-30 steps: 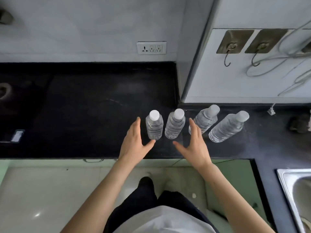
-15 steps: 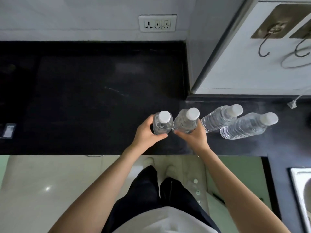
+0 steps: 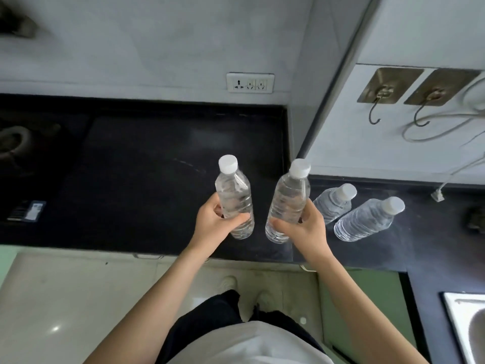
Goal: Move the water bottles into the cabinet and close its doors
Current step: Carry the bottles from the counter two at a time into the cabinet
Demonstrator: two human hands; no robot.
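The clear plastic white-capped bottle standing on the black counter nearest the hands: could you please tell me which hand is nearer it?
Right. The right hand, gripping another bottle, is left of the standing bottle; the left hand, gripping a second bottle, is farther left.

Your left hand (image 3: pixel 213 225) grips one bottle (image 3: pixel 234 199) | right hand (image 3: pixel 305 227) grips another (image 3: pixel 287 203) | two bottles (image 3: pixel 363 220) stand right on the black counter (image 3: pixel 131 179)

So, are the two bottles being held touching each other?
Apart. The head view shows a strip of dark countertop between the left bottle and the right bottle.
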